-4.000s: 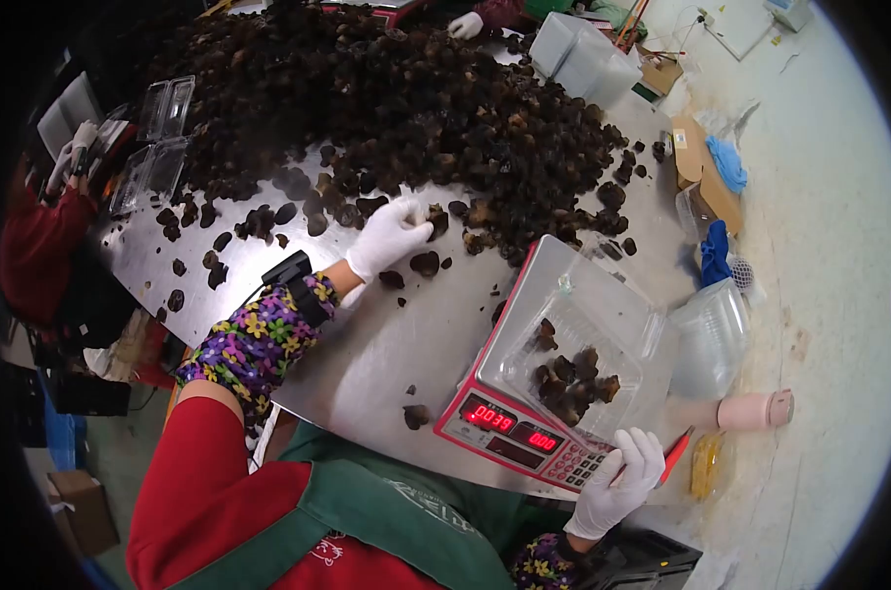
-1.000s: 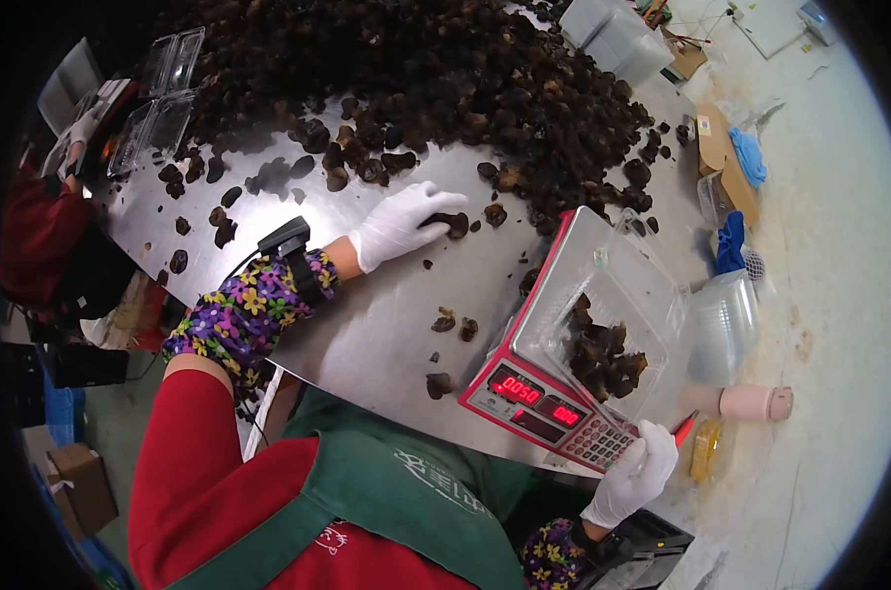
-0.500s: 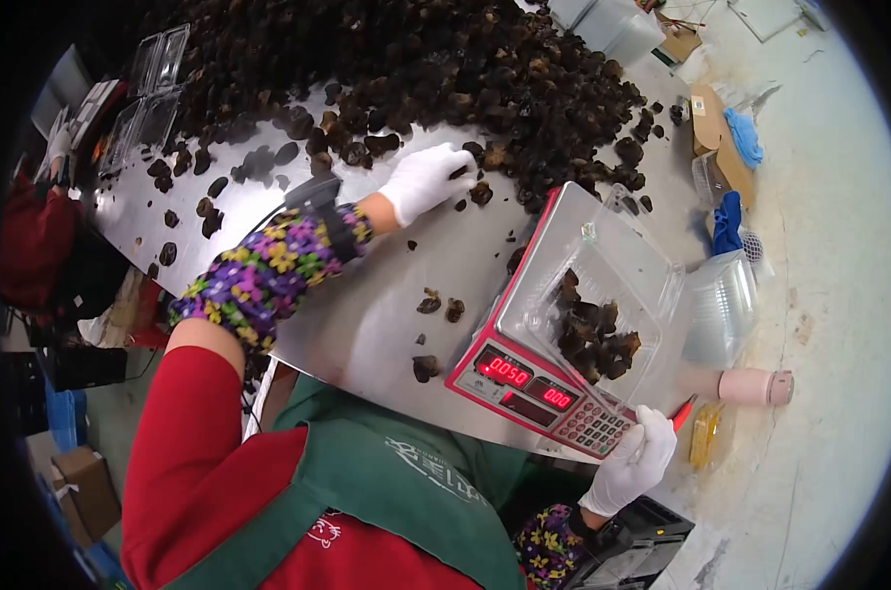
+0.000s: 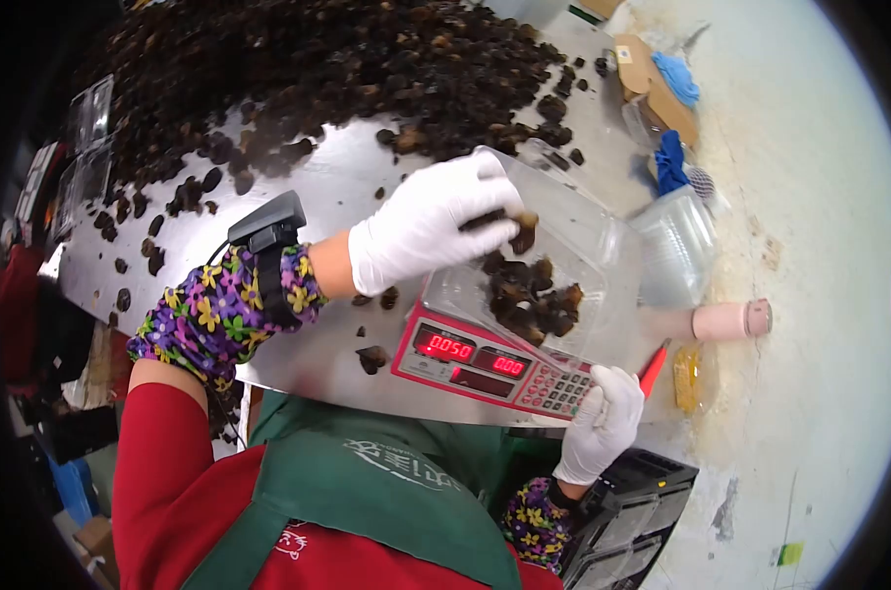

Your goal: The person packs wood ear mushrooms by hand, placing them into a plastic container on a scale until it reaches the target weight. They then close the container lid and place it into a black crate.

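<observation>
My left hand (image 4: 431,224), in a white glove, is held over a clear plastic clamshell box (image 4: 593,246) and grips a few dark dried mushrooms (image 4: 517,228). The box sits on a red digital scale (image 4: 465,359) and holds several mushrooms (image 4: 529,295). The scale's display reads 0050. My right hand (image 4: 595,425), also gloved, rests at the scale's near right corner by the keypad, fingers curled, holding nothing I can see. A black device (image 4: 268,228) is strapped to my left wrist over a flowered sleeve.
A big heap of dark mushrooms (image 4: 317,69) covers the far part of the steel table (image 4: 337,187). Loose mushrooms (image 4: 372,356) lie left of the scale. A stack of clear boxes (image 4: 676,246), a pink cup (image 4: 725,321) and a red pen (image 4: 652,366) lie to the right.
My left hand came back from the edge of the heap with mushrooms and now hovers over the box on the scale. My right hand stays at the scale's corner.
</observation>
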Demonstrator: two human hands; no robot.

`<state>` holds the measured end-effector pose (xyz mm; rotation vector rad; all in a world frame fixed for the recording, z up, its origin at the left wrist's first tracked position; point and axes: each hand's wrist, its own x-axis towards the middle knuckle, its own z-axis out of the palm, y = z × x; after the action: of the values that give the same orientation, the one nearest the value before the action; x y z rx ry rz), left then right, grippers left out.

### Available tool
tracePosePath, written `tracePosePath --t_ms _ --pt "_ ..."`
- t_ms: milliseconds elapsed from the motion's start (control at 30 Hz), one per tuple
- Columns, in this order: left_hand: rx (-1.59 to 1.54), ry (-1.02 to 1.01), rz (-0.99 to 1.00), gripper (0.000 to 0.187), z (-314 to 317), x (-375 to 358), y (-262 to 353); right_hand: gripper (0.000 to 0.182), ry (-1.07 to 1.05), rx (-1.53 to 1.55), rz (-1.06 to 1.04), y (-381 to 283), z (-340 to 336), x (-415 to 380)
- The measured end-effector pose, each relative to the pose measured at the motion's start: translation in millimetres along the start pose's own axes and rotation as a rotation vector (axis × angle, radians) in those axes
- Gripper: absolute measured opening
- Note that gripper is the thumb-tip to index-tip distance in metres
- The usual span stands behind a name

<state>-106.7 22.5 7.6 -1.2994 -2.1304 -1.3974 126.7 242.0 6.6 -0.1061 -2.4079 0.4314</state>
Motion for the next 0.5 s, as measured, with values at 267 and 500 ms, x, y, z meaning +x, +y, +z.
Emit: tracePosePath --t_ms 267,500 --pt "-0.116 -0.257 -0.054 0.066 -11.3 -15.6 11.9 0.016 0.037 -0.03 0.008 5.5 -12.0 -10.5" --pt "0.275 0.035 -0.397 0.053 -49.7 -131.7 -76.3 0.017 0.034 -0.035 0.061 20.6 -13.4 -22.2"
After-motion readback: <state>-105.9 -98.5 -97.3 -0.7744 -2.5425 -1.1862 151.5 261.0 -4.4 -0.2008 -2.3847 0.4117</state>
